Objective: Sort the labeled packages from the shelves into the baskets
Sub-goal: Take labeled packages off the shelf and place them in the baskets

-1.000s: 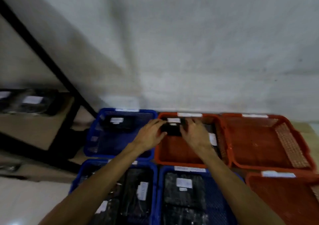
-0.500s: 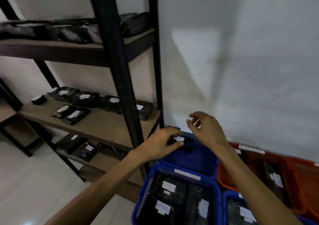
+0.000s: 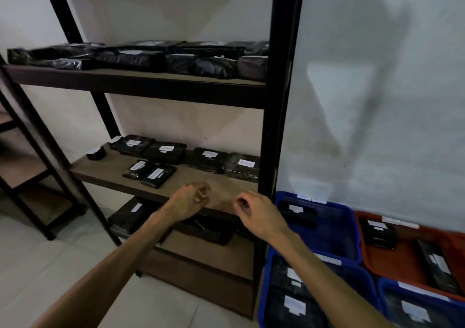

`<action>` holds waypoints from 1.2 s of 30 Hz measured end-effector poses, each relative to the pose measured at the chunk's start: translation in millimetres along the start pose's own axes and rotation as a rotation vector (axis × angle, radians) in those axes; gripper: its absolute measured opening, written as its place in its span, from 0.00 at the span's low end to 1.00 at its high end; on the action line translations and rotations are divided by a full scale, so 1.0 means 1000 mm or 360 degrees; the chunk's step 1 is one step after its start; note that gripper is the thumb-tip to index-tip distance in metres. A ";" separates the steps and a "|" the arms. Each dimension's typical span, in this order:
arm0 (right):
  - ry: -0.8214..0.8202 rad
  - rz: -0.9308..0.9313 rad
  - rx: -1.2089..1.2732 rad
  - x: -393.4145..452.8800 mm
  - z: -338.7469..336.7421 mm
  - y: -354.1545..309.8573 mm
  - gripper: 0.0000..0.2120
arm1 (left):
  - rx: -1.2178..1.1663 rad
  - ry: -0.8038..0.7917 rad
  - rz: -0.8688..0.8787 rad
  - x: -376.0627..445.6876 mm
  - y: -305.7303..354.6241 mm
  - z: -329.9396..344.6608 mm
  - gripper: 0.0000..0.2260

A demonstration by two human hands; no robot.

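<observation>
- Both hands were empty, fingers loosely curled: left hand (image 3: 190, 200) and right hand (image 3: 254, 212) hung before the middle shelf (image 3: 110, 170)
- Flat, black-wrapped packages (image 3: 156, 175) with white labels lay there, long axes angled toward the wall
- A second earlier both hands had been at the orange basket (image 3: 392, 257); beside it sat a meshed blue basket (image 3: 334, 223)

Two bare hands raised, holding nothing

Left hand (image 3: 189, 202) and right hand (image 3: 254, 212) hover side by side (fingers loosely curled), forearms extended forward.
</observation>
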State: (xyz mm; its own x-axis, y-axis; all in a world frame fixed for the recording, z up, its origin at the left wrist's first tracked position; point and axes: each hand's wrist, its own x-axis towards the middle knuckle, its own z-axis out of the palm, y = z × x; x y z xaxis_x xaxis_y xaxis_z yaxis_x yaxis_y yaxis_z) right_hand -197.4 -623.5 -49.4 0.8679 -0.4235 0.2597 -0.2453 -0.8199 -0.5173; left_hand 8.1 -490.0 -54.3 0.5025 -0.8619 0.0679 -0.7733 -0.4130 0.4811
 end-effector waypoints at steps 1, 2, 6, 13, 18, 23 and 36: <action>0.0015 0.0019 -0.0028 0.010 0.013 -0.004 0.11 | 0.0066 0.0020 -0.0048 0.007 -0.008 -0.005 0.14; 0.0033 0.0065 -0.0053 0.020 0.025 -0.005 0.13 | 0.0121 0.0042 -0.0082 0.015 -0.015 -0.008 0.17; 0.0211 0.0496 0.0042 0.067 0.066 0.001 0.21 | 0.0168 0.0058 -0.0052 0.061 -0.040 -0.013 0.29; 0.0762 0.1204 0.0259 0.129 0.090 0.024 0.29 | 0.0129 -0.0088 -0.0047 0.151 -0.047 0.005 0.32; 0.0886 0.1571 0.0399 0.173 0.092 0.049 0.35 | -0.0073 -0.0110 -0.0064 0.218 -0.071 0.034 0.26; 0.0862 0.1652 0.0355 0.190 0.095 0.069 0.36 | -0.0107 -0.0203 -0.0052 0.243 -0.061 0.039 0.28; 0.1162 0.1734 0.0679 0.192 0.090 0.054 0.22 | -0.0693 -0.0360 0.0064 0.256 -0.071 0.039 0.24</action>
State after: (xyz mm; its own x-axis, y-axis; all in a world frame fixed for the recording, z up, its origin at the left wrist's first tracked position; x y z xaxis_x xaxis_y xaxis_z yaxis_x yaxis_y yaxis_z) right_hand -4.9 -714.7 -101.2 -0.1296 -0.9820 -0.1377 -0.3828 0.1777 -0.9066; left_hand 176.3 -692.9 -104.9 0.3419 -0.9368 -0.0742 -0.5327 -0.2583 0.8059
